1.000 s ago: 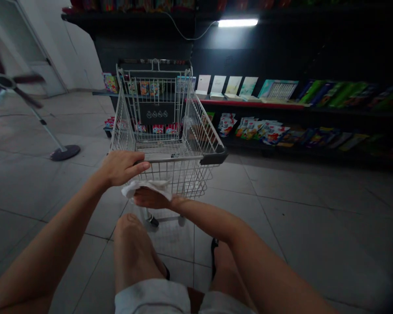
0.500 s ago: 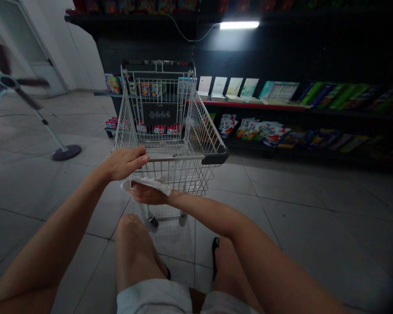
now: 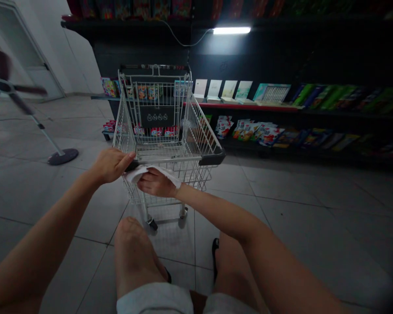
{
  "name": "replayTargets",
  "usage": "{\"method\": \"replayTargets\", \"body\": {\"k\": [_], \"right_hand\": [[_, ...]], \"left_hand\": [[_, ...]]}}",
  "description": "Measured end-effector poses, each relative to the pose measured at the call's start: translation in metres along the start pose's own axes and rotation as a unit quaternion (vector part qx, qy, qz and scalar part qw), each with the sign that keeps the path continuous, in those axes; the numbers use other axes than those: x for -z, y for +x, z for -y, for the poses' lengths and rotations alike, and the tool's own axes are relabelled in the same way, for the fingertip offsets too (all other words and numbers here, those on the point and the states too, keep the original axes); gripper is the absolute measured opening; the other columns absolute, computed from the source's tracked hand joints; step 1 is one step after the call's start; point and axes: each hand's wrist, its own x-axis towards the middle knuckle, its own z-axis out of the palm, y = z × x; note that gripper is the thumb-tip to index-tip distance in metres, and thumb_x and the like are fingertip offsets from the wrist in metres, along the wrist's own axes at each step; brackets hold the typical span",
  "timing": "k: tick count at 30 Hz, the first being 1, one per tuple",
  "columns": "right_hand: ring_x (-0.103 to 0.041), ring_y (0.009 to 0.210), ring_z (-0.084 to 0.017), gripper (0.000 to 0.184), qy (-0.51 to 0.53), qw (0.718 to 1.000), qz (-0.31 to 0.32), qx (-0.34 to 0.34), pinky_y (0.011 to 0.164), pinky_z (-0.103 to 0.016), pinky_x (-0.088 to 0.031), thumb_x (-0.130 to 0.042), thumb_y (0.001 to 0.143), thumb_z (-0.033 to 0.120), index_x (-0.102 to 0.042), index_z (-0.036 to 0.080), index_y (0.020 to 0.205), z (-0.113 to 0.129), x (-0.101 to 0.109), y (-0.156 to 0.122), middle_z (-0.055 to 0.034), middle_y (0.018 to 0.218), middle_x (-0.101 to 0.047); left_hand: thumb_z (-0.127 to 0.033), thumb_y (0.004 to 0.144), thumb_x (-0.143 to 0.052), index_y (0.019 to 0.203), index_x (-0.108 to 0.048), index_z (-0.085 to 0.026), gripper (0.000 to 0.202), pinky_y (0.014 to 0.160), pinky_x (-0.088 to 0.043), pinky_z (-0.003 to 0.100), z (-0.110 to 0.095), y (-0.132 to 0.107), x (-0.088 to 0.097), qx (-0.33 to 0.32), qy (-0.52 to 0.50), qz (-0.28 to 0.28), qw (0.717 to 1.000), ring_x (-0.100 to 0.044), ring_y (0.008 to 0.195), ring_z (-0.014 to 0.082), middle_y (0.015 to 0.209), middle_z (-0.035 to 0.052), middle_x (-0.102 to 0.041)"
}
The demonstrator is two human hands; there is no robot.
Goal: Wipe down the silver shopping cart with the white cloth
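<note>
A white wire shopping cart [image 3: 190, 117] stands on the tiled floor in front of me, with a metal handle bar [image 3: 170, 160] and black end caps. My left hand [image 3: 109, 164] is wrapped round the left end of that handle. My right hand [image 3: 155, 183] is closed on a white cloth [image 3: 138, 172] and presses it against the handle just right of my left hand. My bare knees show at the bottom of the view.
Dark store shelves [image 3: 281, 107] with colourful books and packets run behind and to the right of the cart. A standing fan [image 3: 57, 156] with spinning blades is at the left. A lit tube lamp [image 3: 231, 30] hangs above the shelves.
My left hand slid left along the handle to its end. My right hand rose with the cloth from below the handle up to the bar. The view shifted slightly.
</note>
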Motion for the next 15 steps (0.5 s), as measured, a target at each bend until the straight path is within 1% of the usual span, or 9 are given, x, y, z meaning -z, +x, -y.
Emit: {"method": "replayTargets", "body": {"k": [1, 3, 5, 7, 8, 10, 13, 15], "right_hand": [[-0.065, 0.114, -0.013, 0.029, 0.008, 1.0, 0.003, 0.002, 0.107, -0.039, -0.052, -0.042, 0.1, 0.016, -0.07, 0.022, 0.102, -0.007, 0.002, -0.011, -0.0015, 0.115, -0.074], [-0.066, 0.113, -0.012, 0.029, 0.028, 1.0, -0.001, -0.006, 0.107, -0.038, -0.052, -0.044, 0.1, 0.015, -0.071, 0.024, 0.099, -0.016, 0.008, -0.042, 0.0012, 0.112, -0.075], [-0.066, 0.112, -0.011, 0.029, 0.045, 0.998, -0.007, -0.038, 0.106, -0.036, -0.053, -0.045, 0.099, 0.015, -0.071, 0.026, 0.098, -0.018, 0.017, -0.073, 0.0027, 0.109, -0.075], [-0.065, 0.112, -0.011, 0.029, 0.058, 0.995, -0.011, -0.077, 0.105, -0.035, -0.054, -0.045, 0.099, 0.015, -0.071, 0.026, 0.099, -0.015, 0.022, -0.089, 0.0011, 0.109, -0.075], [-0.065, 0.114, -0.012, 0.027, 0.061, 0.994, -0.012, -0.087, 0.105, -0.036, -0.054, -0.046, 0.099, 0.015, -0.071, 0.025, 0.1, -0.012, 0.022, -0.089, -0.0001, 0.111, -0.074], [-0.063, 0.118, -0.015, 0.023, 0.07, 0.993, -0.013, -0.093, 0.105, -0.04, -0.053, -0.05, 0.098, 0.016, -0.07, 0.025, 0.104, -0.006, 0.014, -0.076, -0.0015, 0.115, -0.073], [-0.061, 0.121, -0.015, 0.025, 0.093, 0.993, 0.011, -0.073, 0.109, -0.044, -0.05, -0.05, 0.097, 0.015, -0.069, 0.026, 0.108, -0.005, 0.0, -0.053, -0.0019, 0.119, -0.071], [-0.061, 0.12, -0.014, 0.026, 0.097, 0.993, 0.023, -0.057, 0.109, -0.042, -0.05, -0.048, 0.098, 0.014, -0.07, 0.025, 0.105, -0.008, 0.001, -0.053, -0.0021, 0.117, -0.072]], "left_hand": [[-0.047, 0.095, -0.015, 0.059, -0.058, -0.019, 0.063, 0.069, -0.038, 0.03, 0.0, -0.001, 0.0, 0.0, 0.006, -0.002, 1.0, -0.058, 0.068, 0.0202, 0.064, 0.0087, -0.062], [-0.048, 0.095, -0.017, 0.064, -0.062, -0.019, 0.062, 0.069, -0.039, 0.029, -0.001, -0.002, 0.001, 0.005, 0.002, -0.013, 1.0, -0.059, 0.072, 0.0206, 0.063, 0.0075, -0.063], [-0.049, 0.094, -0.018, 0.066, -0.064, -0.019, 0.062, 0.068, -0.038, 0.029, -0.004, -0.001, 0.001, 0.011, 0.005, -0.017, 1.0, -0.06, 0.073, 0.021, 0.062, 0.0068, -0.062], [-0.05, 0.094, -0.017, 0.064, -0.064, -0.019, 0.064, 0.065, -0.035, 0.029, -0.008, 0.002, -0.001, 0.016, 0.02, -0.013, 1.0, -0.06, 0.071, 0.0215, 0.063, 0.0073, -0.063], [-0.051, 0.094, -0.016, 0.062, -0.062, -0.02, 0.065, 0.063, -0.034, 0.03, -0.011, 0.004, -0.003, 0.015, 0.03, -0.012, 0.999, -0.06, 0.07, 0.0218, 0.063, 0.0078, -0.063], [-0.052, 0.095, -0.013, 0.059, -0.06, -0.02, 0.068, 0.06, -0.03, 0.031, -0.017, 0.008, -0.006, 0.012, 0.046, -0.015, 0.999, -0.06, 0.068, 0.0224, 0.062, 0.0087, -0.063], [-0.053, 0.095, -0.011, 0.056, -0.059, -0.02, 0.07, 0.059, -0.028, 0.032, -0.019, 0.01, -0.008, 0.012, 0.041, -0.024, 0.999, -0.06, 0.064, 0.0226, 0.059, 0.009, -0.062], [-0.054, 0.094, -0.013, 0.055, -0.059, -0.02, 0.069, 0.059, -0.03, 0.031, -0.016, 0.01, -0.008, 0.022, 0.015, -0.029, 0.999, -0.059, 0.064, 0.0223, 0.058, 0.0088, -0.061]]}}
